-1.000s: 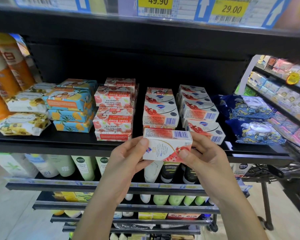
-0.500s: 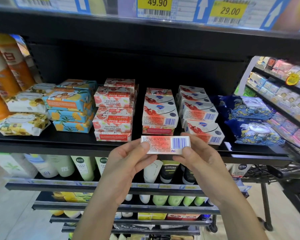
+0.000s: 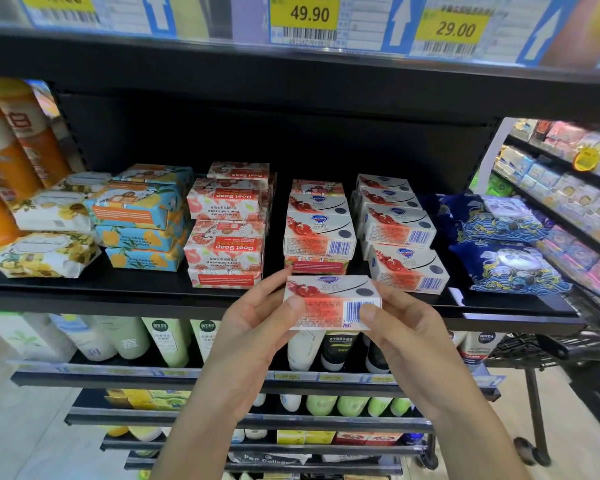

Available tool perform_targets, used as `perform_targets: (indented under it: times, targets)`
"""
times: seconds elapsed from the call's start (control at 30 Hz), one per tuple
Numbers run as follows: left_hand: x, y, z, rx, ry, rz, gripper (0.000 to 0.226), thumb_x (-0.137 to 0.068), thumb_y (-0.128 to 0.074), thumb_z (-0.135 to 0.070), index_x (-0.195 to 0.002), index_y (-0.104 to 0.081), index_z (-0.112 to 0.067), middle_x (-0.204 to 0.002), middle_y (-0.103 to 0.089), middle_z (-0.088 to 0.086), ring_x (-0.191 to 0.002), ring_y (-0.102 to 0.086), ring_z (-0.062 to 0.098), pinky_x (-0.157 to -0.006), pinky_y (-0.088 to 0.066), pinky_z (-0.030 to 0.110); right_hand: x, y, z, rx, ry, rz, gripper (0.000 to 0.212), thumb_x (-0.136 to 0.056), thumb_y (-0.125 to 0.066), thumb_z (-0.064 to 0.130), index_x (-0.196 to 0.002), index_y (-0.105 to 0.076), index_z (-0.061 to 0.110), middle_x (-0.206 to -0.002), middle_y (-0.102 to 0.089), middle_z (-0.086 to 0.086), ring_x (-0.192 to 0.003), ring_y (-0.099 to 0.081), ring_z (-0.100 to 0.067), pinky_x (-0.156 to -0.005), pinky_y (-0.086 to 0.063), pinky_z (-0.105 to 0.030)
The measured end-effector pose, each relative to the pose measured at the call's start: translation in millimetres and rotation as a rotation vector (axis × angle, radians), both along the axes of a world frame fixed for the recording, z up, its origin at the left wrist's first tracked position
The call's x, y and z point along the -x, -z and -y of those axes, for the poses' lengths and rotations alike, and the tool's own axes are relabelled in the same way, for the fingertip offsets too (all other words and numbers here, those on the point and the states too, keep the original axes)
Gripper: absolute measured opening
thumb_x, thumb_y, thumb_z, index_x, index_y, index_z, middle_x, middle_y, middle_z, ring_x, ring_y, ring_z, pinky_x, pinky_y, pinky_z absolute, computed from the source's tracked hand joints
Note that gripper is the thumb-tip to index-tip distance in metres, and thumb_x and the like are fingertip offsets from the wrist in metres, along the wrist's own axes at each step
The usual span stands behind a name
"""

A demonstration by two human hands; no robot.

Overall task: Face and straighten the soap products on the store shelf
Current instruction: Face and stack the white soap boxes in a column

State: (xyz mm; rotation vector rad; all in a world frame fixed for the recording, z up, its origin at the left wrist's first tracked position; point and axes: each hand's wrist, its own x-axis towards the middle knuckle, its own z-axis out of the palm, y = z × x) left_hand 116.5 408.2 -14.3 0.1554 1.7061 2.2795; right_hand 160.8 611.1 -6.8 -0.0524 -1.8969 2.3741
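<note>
We hold one soap box point(image 3: 331, 303) in the air, just in front of the edge of the shelf point(image 3: 118, 296), with its barcode side turned to us. Our left hand point(image 3: 253, 327) pinches the left end and our right hand point(image 3: 406, 337) pinches the right end, so each grip has hold of the box. We think a few things could go wrong. Only the ends are pinched, so the box could slip and drop onto the tubes point(image 3: 167, 341) on the shelf below. If we push it in too fast, it could bump the stack of matching boxes point(image 3: 319, 237) right behind it and knock them crooked. The row of boxes point(image 3: 399, 230) to the right sits in uneven steps, and its front box is near the shelf edge, so our right wrist could nudge it off. We could also set the box down with the barcode showing and not the picture. The goat soap boxes point(image 3: 227, 230) to the left have their words upside down, so they look like they need turning too. The shelf is black and flat and looks smooth, so boxes may slide on it easily. Yellow price tags point(image 3: 303, 15) run along the shelf above. Orange bottles point(image 3: 14, 150) stand at the far left and dark blue packs point(image 3: 506, 244) lie at the right. More shelves go down below, a cart point(image 3: 534, 344) stands on the right, and the floor point(image 3: 21, 427) is pale.
</note>
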Motion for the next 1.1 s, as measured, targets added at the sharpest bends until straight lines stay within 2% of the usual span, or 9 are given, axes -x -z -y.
perform_targets:
  times: [0.13,0.33,0.53,0.67,0.8,0.87,0.93,1.03,1.1]
  targets:
    - [0.1,-1.9,-1.7,-0.062,-0.012,-0.008,0.064,-0.082,-0.078,-0.042,-0.138,-0.059,-0.018,-0.124,-0.074,0.002,-0.121,-0.067,0.016,-0.109,-0.046,0.042,-1.5,1.4,-4.4,-0.033,-0.003,-0.073,0.052,-0.076,-0.072,0.005,-0.127,-0.066,0.01,-0.121,-0.074,-0.007,-0.112,-0.071,-0.025,-0.089,-0.056,-0.025]
    - [-2.4,-3.6,-5.5,-0.077,0.018,-0.03,0.047,-0.09,-0.059,-0.035,-0.126,-0.068,-0.007,-0.119,-0.075,0.01,-0.116,-0.07,0.024,-0.102,-0.055,0.037,2.1,4.4,-12.5,-0.045,-0.074,-0.144,0.068,-0.074,-0.079,-0.011,-0.135,-0.057,0.008,-0.128,-0.072,-0.008,-0.12,-0.067,-0.031,-0.098,-0.056,-0.035]
    - [-1.5,-2.1,-8.4,-0.096,-0.016,-0.029,0.046,-0.086,-0.064,-0.026,-0.128,-0.066,-0.006,-0.114,-0.076,0.014,-0.111,-0.072,0.026,-0.098,-0.057,0.037,3.9,5.4,-16.2,-0.149,-0.079,-0.178,0.07,-0.076,-0.077,-0.005,-0.139,-0.052,0.012,-0.135,-0.067,-0.005,-0.127,-0.062,-0.027,-0.1,-0.055,-0.036]
    - [-1.5,0.1,-11.3,-0.09,-0.063,-0.052,0.045,-0.083,-0.068,-0.023,-0.126,-0.066,-0.011,-0.111,-0.077,0.011,-0.108,-0.074,0.023,-0.095,-0.058,0.033,2.9,1.3,-15.0,-0.466,0.015,-0.173,0.084,-0.077,-0.088,0.006,-0.146,-0.047,0.032,-0.14,-0.061,0.013,-0.132,-0.056,-0.01,-0.109,-0.049,-0.032]
    - [-1.4,1.7,-13.9,-0.091,-0.085,-0.083,0.043,-0.081,-0.07,-0.022,-0.123,-0.067,-0.012,-0.11,-0.078,0.009,-0.108,-0.074,0.022,-0.094,-0.058,0.031,4.1,-3.8,-15.1,-0.903,0.123,-0.296,0.089,-0.074,-0.091,0.031,-0.145,-0.04,0.049,-0.145,-0.04,0.031,-0.143,-0.038,0.0,-0.113,-0.03,-0.013]
    - [-2.2,2.1,-15.3,-0.097,-0.092,-0.095,0.043,-0.081,-0.07,-0.022,-0.123,-0.067,-0.013,-0.11,-0.078,0.009,-0.108,-0.074,0.021,-0.094,-0.058,0.031,5.2,-9.2,-13.7,-1.039,0.11,-0.331,0.087,-0.074,-0.088,0.041,-0.145,-0.037,0.052,-0.145,-0.034,0.036,-0.142,-0.032,0.006,-0.111,-0.021,-0.004]
    - [-3.2,1.5,-16.5,-0.103,-0.092,-0.108,0.043,-0.081,-0.07,-0.022,-0.123,-0.067,-0.014,-0.111,-0.078,0.009,-0.108,-0.073,0.021,-0.095,-0.058,0.031,6.8,-12.0,-13.1,-1.081,0.111,-0.395,0.079,-0.076,-0.083,0.047,-0.145,-0.044,0.047,-0.143,-0.037,0.033,-0.139,-0.035,0.004,-0.112,-0.026,-0.009]
    - [-3.9,-1.6,-16.4,-0.09,-0.09,-0.141,0.048,-0.08,-0.071,-0.027,-0.126,-0.065,-0.016,-0.113,-0.077,0.006,-0.111,-0.072,0.02,-0.095,-0.058,0.029,8.4,-18.3,-12.6,-1.048,0.118,-0.418,0.071,-0.078,-0.073,0.053,-0.144,-0.055,0.034,-0.138,-0.043,0.031,-0.135,-0.041,-0.002,-0.105,-0.047,-0.034]
    - [-3.3,-4.2,-14.9,-0.024,-0.093,-0.213,0.049,-0.08,-0.072,-0.03,-0.127,-0.066,-0.021,-0.115,-0.077,-0.002,-0.112,-0.071,0.014,-0.094,-0.056,0.023,10.3,-27.7,-14.7,-1.037,0.129,-0.401,0.072,-0.077,-0.07,0.056,-0.144,-0.054,0.035,-0.137,-0.042,0.035,-0.135,-0.039,0.004,-0.097,-0.049,-0.031]
